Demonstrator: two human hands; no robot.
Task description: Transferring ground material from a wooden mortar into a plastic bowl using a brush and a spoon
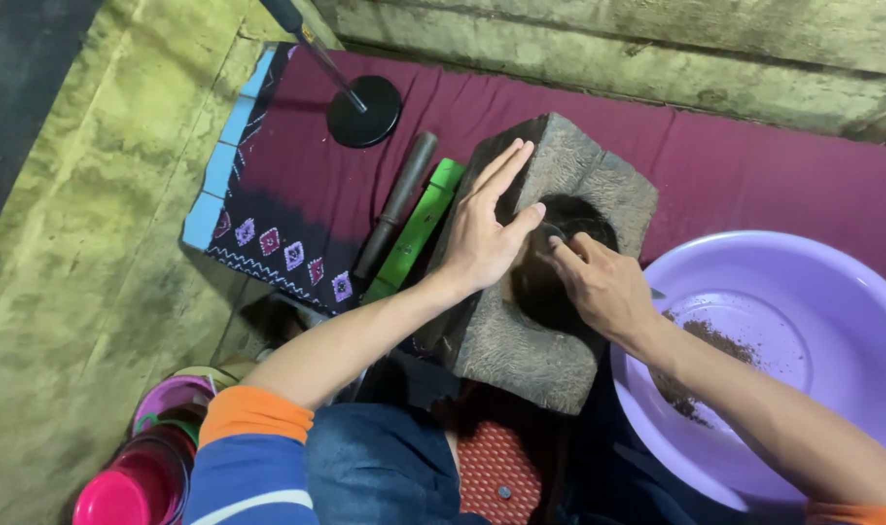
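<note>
- Head view, frame centre: stone mortar (521,331), tilted, dark hollow showing.
- Left hand (484,228): fingers spread flat, bracing the block's rim, gripping nothing.
- Right hand (599,284): fingers curled into the hollow; contents hidden, cannot tell.
- Purple basin (832,282), lower right: brown powder; keep the block steady above it.

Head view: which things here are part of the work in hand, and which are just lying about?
In use:
left hand flat on the stone mortar
right hand reaching into its dark hollow
purple basin holding brown grounds

Lying about:
dark rod
green stick
black round stand
patterned cloth
pink bowls
</note>
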